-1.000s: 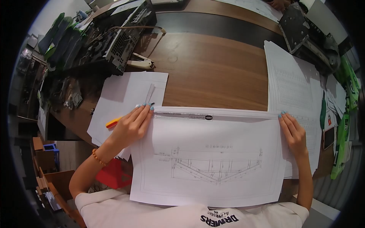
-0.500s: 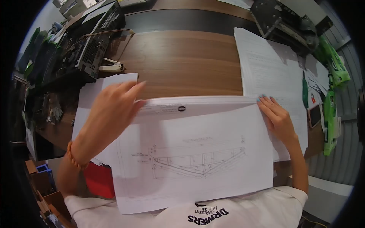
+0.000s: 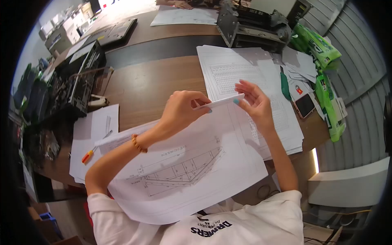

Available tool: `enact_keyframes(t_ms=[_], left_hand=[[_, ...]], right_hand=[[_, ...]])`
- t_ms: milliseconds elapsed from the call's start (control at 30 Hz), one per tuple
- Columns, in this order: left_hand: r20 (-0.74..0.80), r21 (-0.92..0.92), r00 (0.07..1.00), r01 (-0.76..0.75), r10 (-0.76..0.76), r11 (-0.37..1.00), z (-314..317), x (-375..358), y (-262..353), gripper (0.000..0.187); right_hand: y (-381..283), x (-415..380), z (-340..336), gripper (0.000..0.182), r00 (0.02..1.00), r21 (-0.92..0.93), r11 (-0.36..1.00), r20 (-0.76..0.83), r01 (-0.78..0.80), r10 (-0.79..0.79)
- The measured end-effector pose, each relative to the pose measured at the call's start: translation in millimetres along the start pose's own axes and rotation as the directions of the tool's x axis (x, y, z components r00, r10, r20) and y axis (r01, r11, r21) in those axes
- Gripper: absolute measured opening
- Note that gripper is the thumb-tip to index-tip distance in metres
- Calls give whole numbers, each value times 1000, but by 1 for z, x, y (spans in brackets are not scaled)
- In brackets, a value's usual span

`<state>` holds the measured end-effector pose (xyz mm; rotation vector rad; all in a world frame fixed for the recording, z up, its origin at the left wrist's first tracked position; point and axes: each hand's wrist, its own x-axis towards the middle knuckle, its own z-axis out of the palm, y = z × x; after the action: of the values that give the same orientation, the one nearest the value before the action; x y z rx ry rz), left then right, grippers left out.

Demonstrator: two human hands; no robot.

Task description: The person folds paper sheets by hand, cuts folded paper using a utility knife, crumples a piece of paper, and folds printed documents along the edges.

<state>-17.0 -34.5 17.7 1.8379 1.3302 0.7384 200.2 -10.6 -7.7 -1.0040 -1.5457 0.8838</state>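
A large paper sheet (image 3: pixel 175 167) with a printed line drawing lies tilted across the desk's front edge and my lap. Its far edge is folded into a narrow strip, with the right end raised. My left hand (image 3: pixel 183 107) pinches this strip between thumb and fingers near its raised end. At the corner, my right hand (image 3: pixel 257 107) has its thumb against the strip and its fingers curved behind. Under the drawing's right side is a stack of printed papers (image 3: pixel 232 75). More white paper (image 3: pixel 98 122) lies at the left, with a screwdriver (image 3: pixel 87 156) on it.
An opened black computer case (image 3: pixel 83 77) stands at the left and a metal device frame (image 3: pixel 253 30) at the back right. A phone (image 3: pixel 304 105) and green packets (image 3: pixel 328 106) lie at the right. Another person's hand (image 3: pixel 179 4) rests at the far edge.
The view has turned, and the sheet now lies slanted. My left hand has moved from the sheet's left end toward the right corner and grips the fold. The right end has lifted.
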Motion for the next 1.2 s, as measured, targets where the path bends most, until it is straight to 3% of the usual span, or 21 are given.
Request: enact_keyframes(t_ms=[67, 100, 167, 200, 267, 367, 433, 500, 533, 567, 667, 733, 967, 1200], left_hand=[[-223, 122, 935, -254, 276, 960, -9, -14, 20, 11], [-212, 134, 933, -267, 291, 954, -15, -22, 30, 11], [-304, 265, 829, -400, 470, 877, -25, -39, 47, 16], [-292, 262, 833, -402, 469, 877, -28, -47, 51, 16], [-369, 274, 776, -435, 511, 858, -30, -59, 58, 18], [-276, 255, 834, -417, 479, 873, -35, -68, 70, 18], [-232, 194, 854, -429, 467, 882, -34, -63, 74, 16], [-104, 1, 943, -318, 317, 948, -32, -55, 77, 14], [-98, -30, 944, -320, 316, 947, -31, -50, 80, 13], [-108, -40, 946, -311, 305, 950, -31, -48, 78, 13], [-184, 55, 859, -477, 478, 877, -31, -47, 72, 12], [-212, 62, 854, -473, 474, 879, -31, -47, 72, 12], [-279, 12, 846, -470, 454, 883, -28, -40, 64, 11], [-251, -33, 876, -434, 413, 900, -28, -36, 62, 12]], right_hand=[[-35, 10, -7, 33, 988, 101, 993, 150, -61, 45], [-52, 9, -9, 33, 991, 108, 993, 132, -51, 36], [-81, 3, -12, 33, 965, 71, 995, 249, 68, -83], [-93, -1, -12, 33, 968, 72, 996, 240, 60, -75], [-109, -9, -10, 29, 935, 202, 951, 218, 236, -278], [-117, -15, -17, 23, 892, 90, 945, 313, 313, -325], [-120, -18, -11, 20, 900, 70, 942, 279, 330, -336], [-120, -20, -6, 12, 921, 98, 954, 248, 285, -300], [-119, -19, -6, 12, 908, 41, 944, 261, 327, -326], [-119, -20, -4, 12, 906, 40, 946, 277, 320, -319], [-120, -25, -1, 13, 907, 1, 921, 171, 389, -384], [-124, -27, -5, 22, 920, -133, 931, 255, 340, -299], [-117, -28, -2, 19, 933, -160, 936, 233, 314, -273], [-110, -26, 0, 14, 945, -171, 939, 194, 298, -265]])
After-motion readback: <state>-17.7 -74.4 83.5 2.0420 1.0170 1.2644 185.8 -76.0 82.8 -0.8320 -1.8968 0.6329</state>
